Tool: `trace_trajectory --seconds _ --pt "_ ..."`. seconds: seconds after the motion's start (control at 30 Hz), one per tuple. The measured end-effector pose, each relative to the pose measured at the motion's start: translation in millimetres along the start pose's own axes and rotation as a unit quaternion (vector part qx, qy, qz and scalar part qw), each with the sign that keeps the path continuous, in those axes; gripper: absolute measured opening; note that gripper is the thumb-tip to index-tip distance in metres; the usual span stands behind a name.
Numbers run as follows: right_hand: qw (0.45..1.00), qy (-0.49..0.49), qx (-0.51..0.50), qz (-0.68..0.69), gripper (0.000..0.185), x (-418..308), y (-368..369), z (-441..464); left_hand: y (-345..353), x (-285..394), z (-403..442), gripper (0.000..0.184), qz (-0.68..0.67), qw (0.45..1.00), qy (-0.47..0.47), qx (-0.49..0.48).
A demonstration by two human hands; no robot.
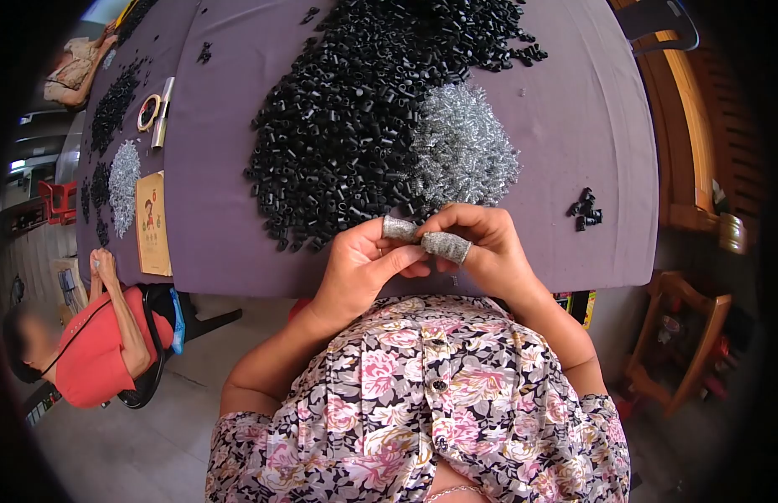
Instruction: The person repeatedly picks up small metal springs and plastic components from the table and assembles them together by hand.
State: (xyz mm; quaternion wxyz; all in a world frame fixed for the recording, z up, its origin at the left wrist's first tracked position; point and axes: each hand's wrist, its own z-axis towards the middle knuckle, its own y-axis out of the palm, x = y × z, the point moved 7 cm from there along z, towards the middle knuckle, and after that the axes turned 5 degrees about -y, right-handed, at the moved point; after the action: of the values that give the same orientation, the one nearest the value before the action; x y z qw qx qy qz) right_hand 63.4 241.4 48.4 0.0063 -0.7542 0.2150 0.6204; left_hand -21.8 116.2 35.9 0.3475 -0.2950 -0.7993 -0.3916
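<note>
My left hand [359, 264] and my right hand [481, 243] meet over the table's near edge, fingertips pinched together. Grey tape wraps the left index finger and the right thumb. Whatever lies between the fingertips is mostly hidden; only a small dark spot shows there. Just beyond the hands spreads a large heap of small black tubular plastic parts [330, 151]. On its right side lies a pile of small silvery metal springs [466, 147], close to my right fingers.
A few black parts [586, 210] lie apart at the right. Leftward are a tape roll [149, 112], a cardboard box [153, 225] and another silvery pile [125, 189]. A seated person [100, 348] in a red top works there. A wooden chair [678, 344] stands at right.
</note>
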Motion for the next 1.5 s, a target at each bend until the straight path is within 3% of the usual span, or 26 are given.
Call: trace_trajectory --seconds 0.37,0.47,0.67,0.77,0.87,1.07,1.17,1.3,1.4,1.5 --pt "0.993 0.025 -0.024 0.109 0.010 15 -6 0 -1 -2 0 0.016 0.005 1.000 -0.003 -0.005" --pt "0.997 -0.059 -0.008 0.052 0.011 5 -7 1 0 -4 0 0.016 0.008 1.000 -0.005 0.007" --pt "0.992 -0.097 0.032 -0.073 0.012 -11 -5 -3 5 1 2 0.016 -0.008 1.000 0.013 0.006" --pt "0.981 -0.112 0.033 -0.153 0.020 -22 -3 -7 6 2 1 0.016 -0.003 1.000 0.010 0.001" --pt "0.951 -0.188 0.019 -0.245 0.029 -40 2 -13 8 5 1 0.015 -0.011 1.000 0.011 0.004" --pt "0.936 -0.220 0.020 -0.275 0.037 -39 7 -21 8 0 2 0.016 -0.029 0.999 0.017 0.007" --pt "0.943 -0.163 0.013 -0.290 0.042 -43 10 -24 7 -4 3 0.018 -0.060 0.998 0.004 0.004" --pt "0.885 -0.248 0.043 -0.392 0.055 -54 18 -24 13 -2 4 0.021 -0.128 0.992 -0.005 0.016" --pt "0.806 -0.321 0.049 -0.494 0.068 -48 27 -19 22 -5 5 0.023 -0.142 0.990 -0.008 0.000" --pt "0.769 -0.344 0.054 -0.536 0.070 -36 28 -16 20 -15 7 0.023 -0.155 0.988 -0.024 0.007"
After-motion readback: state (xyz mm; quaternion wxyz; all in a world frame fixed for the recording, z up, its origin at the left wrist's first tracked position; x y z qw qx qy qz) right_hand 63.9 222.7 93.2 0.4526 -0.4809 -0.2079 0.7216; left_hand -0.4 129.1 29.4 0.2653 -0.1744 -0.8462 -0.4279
